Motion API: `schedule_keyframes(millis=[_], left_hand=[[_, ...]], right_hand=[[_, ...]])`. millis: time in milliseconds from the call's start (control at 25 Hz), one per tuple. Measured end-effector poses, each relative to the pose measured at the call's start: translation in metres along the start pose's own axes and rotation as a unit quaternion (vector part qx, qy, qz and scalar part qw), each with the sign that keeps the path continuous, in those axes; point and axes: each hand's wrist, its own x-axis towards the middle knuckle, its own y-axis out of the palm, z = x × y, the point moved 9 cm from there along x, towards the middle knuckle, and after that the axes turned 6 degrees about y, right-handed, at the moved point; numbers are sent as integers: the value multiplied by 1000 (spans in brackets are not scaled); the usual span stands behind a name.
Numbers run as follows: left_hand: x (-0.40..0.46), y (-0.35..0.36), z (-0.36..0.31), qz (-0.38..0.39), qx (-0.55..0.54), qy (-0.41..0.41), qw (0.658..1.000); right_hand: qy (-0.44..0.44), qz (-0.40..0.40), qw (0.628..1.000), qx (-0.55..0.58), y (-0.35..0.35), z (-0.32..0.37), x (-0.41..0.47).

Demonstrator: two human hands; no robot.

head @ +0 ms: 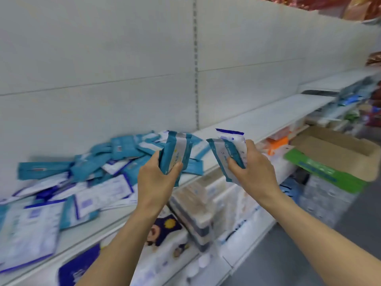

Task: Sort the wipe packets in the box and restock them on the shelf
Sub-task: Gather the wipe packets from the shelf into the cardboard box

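My left hand (157,178) grips a teal wipe packet (176,151), held upright above the front edge of the white shelf (268,118). My right hand (252,168) holds two packets together: a teal one (224,155) in front and a white one with blue trim (231,137) behind it. A loose heap of teal packets (103,159) and white-and-blue packets (99,193) covers the left part of the shelf. The open cardboard box (338,149) with a green flap stands at the right, below shelf height.
The shelf's white back panel (123,58) rises behind the heap. To the right of my hands the shelf board is bare. Lower shelves hold packed goods (198,205), and more products (350,98) line the far right. Grey floor (309,254) lies at the lower right.
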Motion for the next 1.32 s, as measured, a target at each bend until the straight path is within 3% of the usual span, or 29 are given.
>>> schedule_keyframes(millis=[320, 1080, 1320], left_hand=[[-61, 219, -95, 148, -1, 45, 988], [66, 676, -188, 252, -117, 14, 961], [73, 825, -220, 263, -115, -14, 958]], right_hand=[[63, -17, 995, -76, -138, -171, -4], [248, -76, 960, -106, -263, -539, 211], [274, -37, 957, -82, -311, -670, 278]])
